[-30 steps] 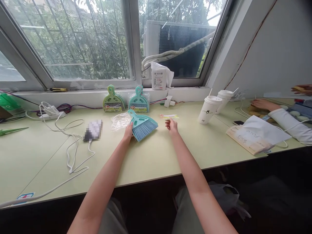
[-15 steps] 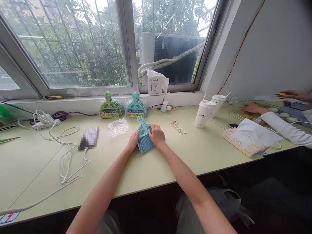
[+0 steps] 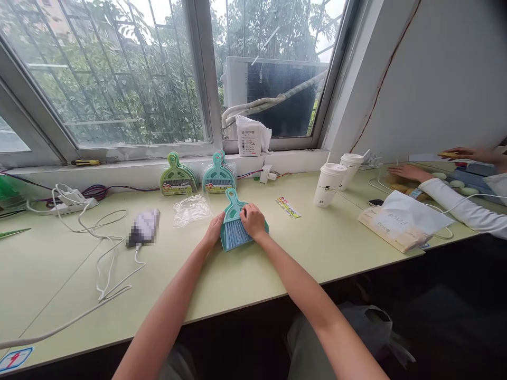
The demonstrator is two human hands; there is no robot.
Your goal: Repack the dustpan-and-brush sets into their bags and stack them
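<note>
Brush-and-dustpan set [image 3: 236, 232], likely light, stiff: left hand [image 3: 214, 230] holds its nine-o'clock edge, right hand [image 3: 252, 220] its two-o'clock side; eleven-o'clock handle [image 3: 234, 201] suits grasping.

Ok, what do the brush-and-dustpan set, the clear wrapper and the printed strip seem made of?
Brush-and-dustpan set: likely moulded plastic, smooth and evenly teal; its thin, blue-grey bristles look synthetic.
Wrapper: probably thin plastic film, see-through, crinkled and shiny.
Strip: perhaps paper or card, flat and colour-printed; the finish is too small to tell.
</note>
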